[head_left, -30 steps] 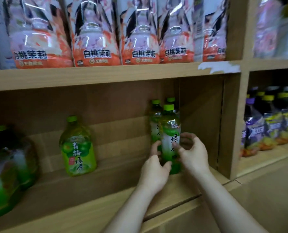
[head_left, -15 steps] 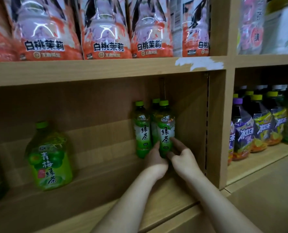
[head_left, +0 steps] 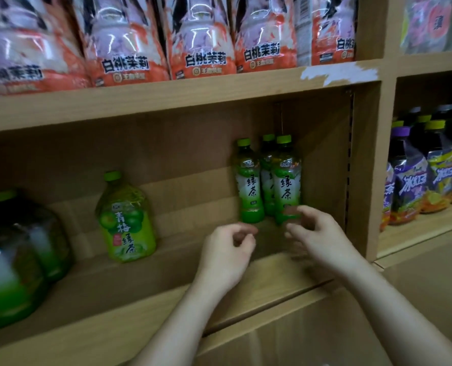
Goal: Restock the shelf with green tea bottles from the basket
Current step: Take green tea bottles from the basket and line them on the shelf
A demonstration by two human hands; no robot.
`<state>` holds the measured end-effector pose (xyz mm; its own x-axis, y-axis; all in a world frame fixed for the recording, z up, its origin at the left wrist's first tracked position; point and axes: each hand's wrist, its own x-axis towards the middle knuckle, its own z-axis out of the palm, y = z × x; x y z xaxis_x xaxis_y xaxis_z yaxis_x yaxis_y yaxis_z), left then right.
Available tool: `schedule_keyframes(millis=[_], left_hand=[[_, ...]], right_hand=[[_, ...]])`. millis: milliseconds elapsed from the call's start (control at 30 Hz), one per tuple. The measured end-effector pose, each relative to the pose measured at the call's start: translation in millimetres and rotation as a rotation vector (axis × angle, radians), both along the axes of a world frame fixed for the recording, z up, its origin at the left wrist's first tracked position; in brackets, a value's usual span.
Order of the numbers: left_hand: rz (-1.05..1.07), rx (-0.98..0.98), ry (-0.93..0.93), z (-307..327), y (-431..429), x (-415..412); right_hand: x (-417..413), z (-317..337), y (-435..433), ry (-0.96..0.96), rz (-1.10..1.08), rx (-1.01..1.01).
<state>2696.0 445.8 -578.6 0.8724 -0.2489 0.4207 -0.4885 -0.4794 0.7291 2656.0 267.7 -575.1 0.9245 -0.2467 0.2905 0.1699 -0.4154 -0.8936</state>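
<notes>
Three slim green tea bottles stand upright at the back right corner of the wooden shelf (head_left: 259, 283): a left bottle (head_left: 248, 186), a rear bottle (head_left: 266, 180) and a right bottle (head_left: 285, 183). My left hand (head_left: 227, 254) hovers just below and in front of the left bottle, fingers loosely curled, holding nothing. My right hand (head_left: 314, 233) hangs in front of the right bottle's base, fingers loosely curled and blurred, empty. The basket is out of view.
A large plum green tea jug (head_left: 126, 220) stands left of the bottles; two bigger green jugs (head_left: 16, 260) fill the far left. Peach jasmine packs (head_left: 203, 40) line the shelf above. Purple and yellow iced tea bottles (head_left: 428, 178) fill the right bay behind a divider (head_left: 370, 167).
Both hands pushed the front bottle back into the corner beside the others, let go of it and drew back toward me. The camera view shifted.
</notes>
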Motion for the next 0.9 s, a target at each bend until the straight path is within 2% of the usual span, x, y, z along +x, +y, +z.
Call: schedule_keyframes(millis=[100,200,333,500,700,900], left_hand=[[-0.018,0.0,-0.043,0,23,-34],[-0.11,-0.025,-0.094,-1,21,-65],[-0.263,-0.057,-0.13,-13,-12,-97],[-0.563,-0.015,-0.11,-27,-86,-156],[-0.908,0.128,-0.113,-52,-199,-241],[-1.11,0.369,-0.139,-111,-312,-321]], right_hand=[[-52,9,10,-0.048,0.094,-0.101],[-108,13,6,-0.067,0.077,-0.201],[-187,5,-22,0.016,-0.077,-0.331],[-314,-18,-78,0.258,-0.361,-0.473],[-477,-83,-146,0.492,-0.839,-0.412],[-575,-173,-210,0.657,-1.026,-0.153]])
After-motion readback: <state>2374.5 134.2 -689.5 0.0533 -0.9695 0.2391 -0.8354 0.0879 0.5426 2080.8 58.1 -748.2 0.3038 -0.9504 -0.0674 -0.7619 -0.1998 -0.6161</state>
